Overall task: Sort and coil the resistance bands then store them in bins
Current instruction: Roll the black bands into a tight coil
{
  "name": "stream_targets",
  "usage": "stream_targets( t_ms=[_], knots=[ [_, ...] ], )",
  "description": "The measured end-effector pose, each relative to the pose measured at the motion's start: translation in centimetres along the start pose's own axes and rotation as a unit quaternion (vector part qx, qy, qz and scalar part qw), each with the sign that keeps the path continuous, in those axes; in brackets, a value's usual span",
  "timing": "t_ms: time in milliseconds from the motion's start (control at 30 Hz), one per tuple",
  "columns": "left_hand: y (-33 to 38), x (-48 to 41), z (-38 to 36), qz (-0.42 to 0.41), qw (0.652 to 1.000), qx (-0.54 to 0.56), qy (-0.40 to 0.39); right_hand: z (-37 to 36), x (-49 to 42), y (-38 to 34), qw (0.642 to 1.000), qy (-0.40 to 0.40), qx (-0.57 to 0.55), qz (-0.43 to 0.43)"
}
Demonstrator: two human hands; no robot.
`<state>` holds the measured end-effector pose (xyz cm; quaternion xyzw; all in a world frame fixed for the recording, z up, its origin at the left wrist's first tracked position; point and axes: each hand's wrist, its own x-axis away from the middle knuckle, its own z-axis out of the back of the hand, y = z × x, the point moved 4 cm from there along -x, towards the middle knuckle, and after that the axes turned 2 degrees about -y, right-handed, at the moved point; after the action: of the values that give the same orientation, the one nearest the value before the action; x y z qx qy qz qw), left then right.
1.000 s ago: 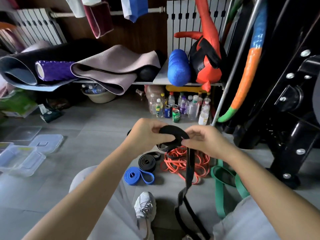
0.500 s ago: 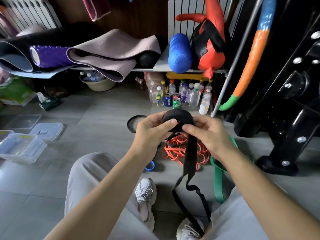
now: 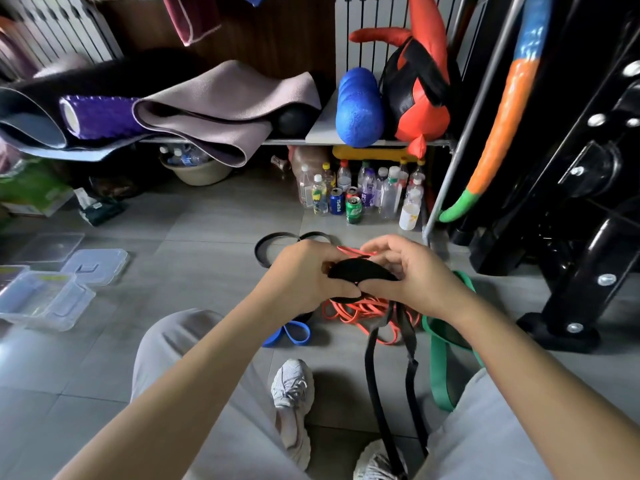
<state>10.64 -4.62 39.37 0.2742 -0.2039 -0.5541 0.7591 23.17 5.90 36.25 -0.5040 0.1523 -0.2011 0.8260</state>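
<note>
1. Since the earlier frame the left hand [image 3: 304,275] and right hand [image 3: 417,271] have closed in round the coil of the black band [image 3: 360,273]. It stood domed above the fingertips and now lies flatter, one edge toward the camera. Its loose tail [image 3: 375,375] now hangs in two strands.
2. The grip of both hands is clamped on the coil. The left fingers curl round its 9 o'clock side, and the right thumb and fingers pinch its 3 o'clock side.
3. The coil is held in the air above the floor, near the middle of the view. The tail drops toward 6 o'clock, between the knees, down to the shoes.
4. The band looks flat, soft, rubbery and light, and it will likely spring open if released.
5. A sound hold would be across the coil's flat faces with a thumb pinning the outer wrap, while the other hand feeds the tail in under light tension.
6. The orange bands [image 3: 360,311] lie on the floor just below the hands, with the green band [image 3: 438,362] at 4 o'clock and the blue band [image 3: 287,336] at 7 o'clock.
7. The clear bins [image 3: 45,301] sit well apart at 9 o'clock.
</note>
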Motion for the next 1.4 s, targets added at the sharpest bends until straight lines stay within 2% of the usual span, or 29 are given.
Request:
stream_targets(
  t_ms=[67, 133, 200, 300, 433, 533, 600, 633, 700, 733, 767, 800, 867, 933, 1000, 1067, 1200, 1300, 1400],
  knots=[
    [-0.5, 0.4, -0.3, 0.007, 0.994, 0.104, 0.004, -0.1, 0.3, 0.4, 0.998, -0.018, -0.066, -0.009],
    [-1.1, 0.6, -0.2, 0.016, 0.974, 0.222, 0.040, -0.5, 0.8, 0.7, 0.995, -0.033, -0.099, 0.001],
    [-1.7, 0.8, -0.2, 0.027, 0.937, 0.340, 0.072, -1.0, 1.3, 1.1, 0.989, -0.018, -0.144, 0.009],
    [-1.8, 1.2, -1.4, 0.031, 0.878, 0.473, 0.064, -1.6, 1.6, 1.4, 0.968, 0.018, -0.252, 0.014],
    [-2.3, 1.5, -3.4, 0.060, 0.773, 0.627, 0.070, -3.0, 1.4, 1.5, 0.929, 0.041, -0.367, 0.003],
    [-2.8, 1.8, -4.2, 0.081, 0.749, 0.655, 0.060, -3.3, 1.3, 1.8, 0.936, 0.062, -0.346, 0.003],
    [-3.2, 1.8, -4.1, 0.097, 0.768, 0.632, 0.028, -3.0, 1.3, 1.6, 0.953, 0.072, -0.293, 0.007],
    [-3.3, 1.8, -3.7, 0.100, 0.808, 0.580, 0.015, -2.7, 1.3, 1.6, 0.959, 0.074, -0.272, 0.008],
    [-3.4, 1.3, -1.8, 0.073, 0.933, 0.352, 0.018, -2.0, 1.3, 1.7, 0.979, 0.074, -0.192, 0.004],
    [-3.0, 1.0, -0.7, 0.045, 0.972, 0.228, 0.024, -1.8, 1.2, 1.6, 0.988, 0.069, -0.137, -0.001],
    [-2.2, 0.7, 0.2, 0.010, 0.993, 0.116, 0.019, -1.7, 1.1, 1.4, 0.994, 0.056, -0.090, -0.007],
    [-1.3, 0.3, 0.7, -0.027, 1.000, 0.013, -0.001, -1.7, 0.9, 1.2, 0.997, 0.042, -0.059, -0.010],
    [0.5, -0.2, 0.7, -0.075, 0.980, -0.171, -0.065, -1.7, 0.6, 0.5, 1.000, 0.022, -0.001, -0.001],
    [1.4, -0.5, 0.7, -0.078, 0.957, -0.258, -0.103, -1.6, 0.4, 0.0, 0.998, 0.017, 0.053, 0.013],
    [1.7, -0.6, 1.1, -0.071, 0.961, -0.246, -0.101, -1.3, 0.6, -0.3, 0.998, 0.025, 0.054, 0.013],
    [1.6, -0.5, 1.6, -0.080, 0.975, -0.198, -0.068, -1.0, 1.1, -0.3, 1.000, 0.028, 0.002, 0.011],
    [0.7, 0.3, 1.6, -0.064, 0.998, 0.018, -0.003, -0.6, 1.9, 0.1, 0.989, 0.028, -0.144, 0.014],
    [-0.3, 0.6, 0.8, -0.038, 0.976, 0.215, 0.016, -0.7, 2.1, 0.5, 0.969, 0.027, -0.244, 0.010],
    [-0.9, 0.7, 0.0, -0.016, 0.927, 0.374, 0.024, -0.9, 2.3, 0.5, 0.966, 0.040, -0.254, 0.034]
  ],
)
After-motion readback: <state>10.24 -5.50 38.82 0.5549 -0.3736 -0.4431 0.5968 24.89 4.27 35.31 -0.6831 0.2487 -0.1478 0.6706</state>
